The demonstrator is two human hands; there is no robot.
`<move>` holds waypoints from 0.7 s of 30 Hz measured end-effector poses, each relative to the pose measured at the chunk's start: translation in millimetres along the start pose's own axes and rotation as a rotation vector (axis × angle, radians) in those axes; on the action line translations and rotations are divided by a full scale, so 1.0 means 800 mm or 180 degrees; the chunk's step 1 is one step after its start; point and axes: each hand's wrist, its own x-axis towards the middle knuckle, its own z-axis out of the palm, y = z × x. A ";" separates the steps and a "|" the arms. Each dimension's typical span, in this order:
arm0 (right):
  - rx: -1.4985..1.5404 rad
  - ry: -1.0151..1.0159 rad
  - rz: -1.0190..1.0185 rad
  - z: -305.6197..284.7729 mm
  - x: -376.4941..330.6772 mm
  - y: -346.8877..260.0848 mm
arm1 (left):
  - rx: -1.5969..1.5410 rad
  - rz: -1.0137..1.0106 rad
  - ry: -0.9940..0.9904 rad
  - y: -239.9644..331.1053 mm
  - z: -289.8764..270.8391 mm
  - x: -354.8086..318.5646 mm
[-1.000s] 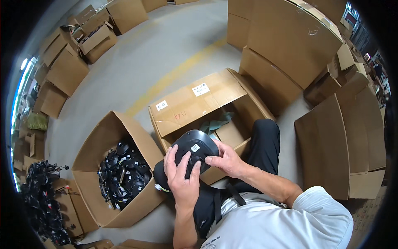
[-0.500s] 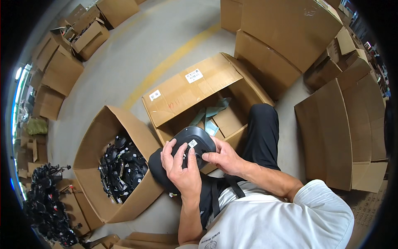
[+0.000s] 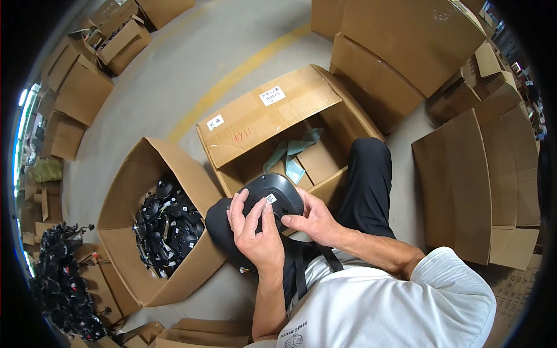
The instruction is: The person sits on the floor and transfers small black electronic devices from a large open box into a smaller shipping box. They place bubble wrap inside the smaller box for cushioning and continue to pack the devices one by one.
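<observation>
While person sits on grey concrete floor [image 3: 174, 87] crossed by yellow line [image 3: 232, 78], both hands clasp round black part [image 3: 275, 191] over lap. Left hand [image 3: 258, 238] wraps near edge, fingers pressing white sticker [image 3: 271, 199]; right hand [image 3: 313, 220] grips right rim, fingers closed around it. Open box [image 3: 272, 122] directly ahead, box of black parts [image 3: 156, 226] at left, brown cartons [image 3: 406, 52] stacked around.

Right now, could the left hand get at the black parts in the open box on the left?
Probably yes. The left hand rests on the round black part, and the open box of black parts sits just beside it, top open and flaps folded out, with nothing between. It would have to let go first.
</observation>
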 end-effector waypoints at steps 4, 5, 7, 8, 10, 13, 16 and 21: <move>-0.0442 0.0009 -0.0024 -0.002 -0.002 -0.001 | -0.0010 0.0013 0.0164 -0.001 0.007 -0.006; -0.0313 -0.0009 -0.0143 0.001 -0.001 -0.001 | -0.0041 -0.0019 0.0232 0.000 0.008 -0.008; -0.0059 -0.0034 -0.0377 0.010 -0.002 -0.004 | -0.0111 -0.0088 0.0359 0.002 0.011 -0.012; -0.0005 -0.0065 -0.0285 0.011 -0.003 -0.007 | -0.0119 -0.0088 0.0395 0.003 0.012 -0.013; 0.0099 -0.0123 -0.0106 0.011 -0.005 -0.011 | -0.0143 -0.0085 0.0465 0.002 0.013 -0.014; 0.0020 -0.0125 -0.0176 0.011 -0.007 -0.011 | -0.0229 -0.0157 0.0442 -0.002 0.014 -0.016; -0.0005 -0.0072 -0.0167 0.009 -0.009 -0.010 | -0.0347 -0.0273 0.0335 -0.004 0.017 -0.017; -0.0182 0.0024 -0.0211 0.004 -0.013 -0.008 | -0.0509 -0.0295 0.0322 -0.008 0.025 -0.023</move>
